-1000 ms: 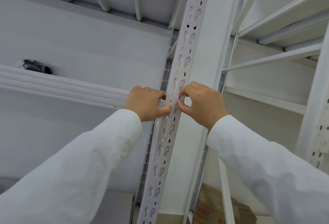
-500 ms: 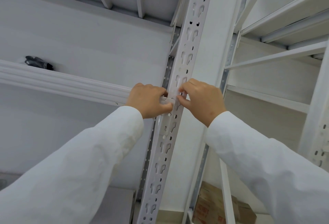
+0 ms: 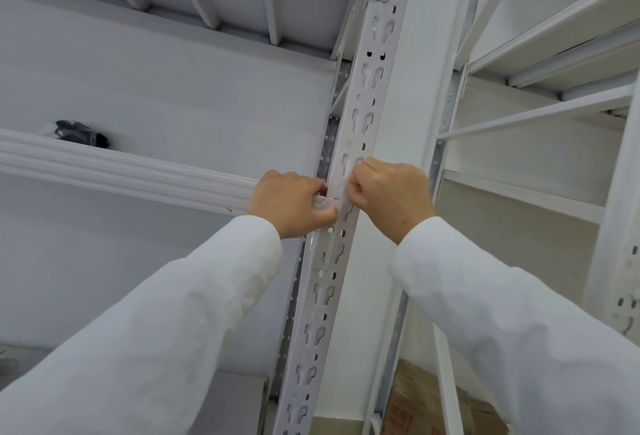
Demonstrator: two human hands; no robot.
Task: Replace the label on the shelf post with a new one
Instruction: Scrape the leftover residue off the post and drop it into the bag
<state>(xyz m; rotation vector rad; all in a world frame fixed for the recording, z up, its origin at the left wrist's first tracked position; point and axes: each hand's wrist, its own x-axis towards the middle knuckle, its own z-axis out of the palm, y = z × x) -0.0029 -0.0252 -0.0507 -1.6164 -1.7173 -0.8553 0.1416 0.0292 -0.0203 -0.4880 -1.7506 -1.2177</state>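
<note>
A white slotted shelf post (image 3: 363, 99) runs up the middle of the view. A small pale label (image 3: 341, 192) lies across its face at hand height, mostly hidden by fingers. My left hand (image 3: 292, 206) is on the post's left side and pinches a small white piece (image 3: 323, 201) at the label's left end. My right hand (image 3: 393, 197) comes from the right with its fingers curled, its fingertips pinching the label's right edge against the post.
A white shelf beam (image 3: 121, 168) runs left from the post, with a dark glove-like object (image 3: 81, 133) on the shelf above it. More white shelving (image 3: 540, 116) stands at the right. A cardboard box (image 3: 415, 403) sits low behind the post.
Both hands stay on the label at the same spot on the post. The right fingers have shifted slightly on the label. The camera view has drifted a little.
</note>
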